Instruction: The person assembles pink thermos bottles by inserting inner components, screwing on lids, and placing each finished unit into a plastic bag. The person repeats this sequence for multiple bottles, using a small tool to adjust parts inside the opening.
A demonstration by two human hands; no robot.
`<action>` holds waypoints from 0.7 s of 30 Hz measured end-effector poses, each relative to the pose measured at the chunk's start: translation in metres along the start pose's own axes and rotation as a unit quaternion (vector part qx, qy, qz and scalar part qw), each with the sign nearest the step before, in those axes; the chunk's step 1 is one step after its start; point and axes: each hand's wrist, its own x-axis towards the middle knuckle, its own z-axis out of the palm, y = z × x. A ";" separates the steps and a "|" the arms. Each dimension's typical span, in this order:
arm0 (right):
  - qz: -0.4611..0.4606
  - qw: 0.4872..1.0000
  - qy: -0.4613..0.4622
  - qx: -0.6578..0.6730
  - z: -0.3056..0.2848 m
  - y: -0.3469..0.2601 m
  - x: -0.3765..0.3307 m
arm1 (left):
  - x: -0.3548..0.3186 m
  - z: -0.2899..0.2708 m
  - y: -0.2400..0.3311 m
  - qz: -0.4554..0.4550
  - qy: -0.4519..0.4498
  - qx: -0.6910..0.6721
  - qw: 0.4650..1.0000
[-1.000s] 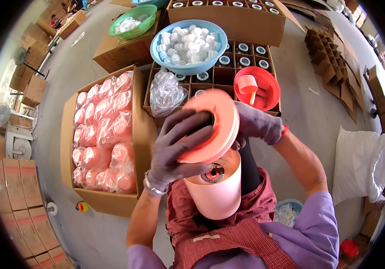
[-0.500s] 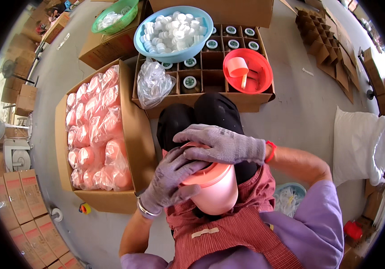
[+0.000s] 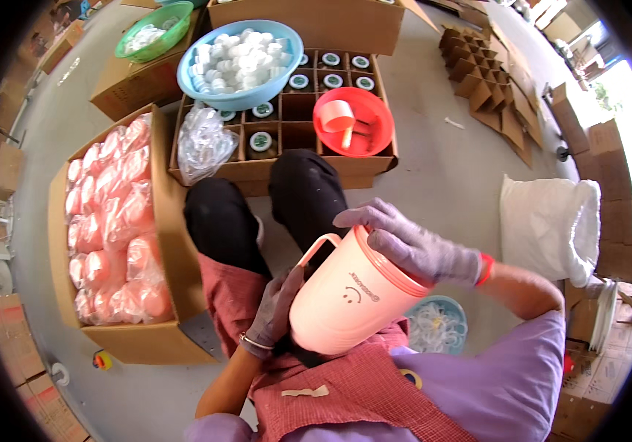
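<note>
Right now your right hand (image 3: 411, 247) presses its gloved fingers flat over the pink jug's (image 3: 349, 295) orange lid (image 3: 393, 261), while your left hand (image 3: 275, 309) cups its side, tilted over your lap.

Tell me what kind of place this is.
Probably a small packing workshop or warehouse: a large carton full of bagged pink items, a divided box holding jars, and stacked cardboard boxes on a concrete floor.
</note>
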 end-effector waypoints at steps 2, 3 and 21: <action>-0.040 0.992 0.052 -0.110 0.023 0.001 -0.002 | 0.005 0.002 -0.018 -0.103 -0.098 -0.169 0.975; -0.058 0.993 0.030 -0.100 0.035 0.007 -0.002 | 0.007 0.011 -0.028 -0.037 -0.108 -0.160 0.980; -0.198 0.965 0.147 -0.088 -0.006 -0.004 0.029 | -0.009 -0.047 0.120 0.270 0.093 0.362 0.888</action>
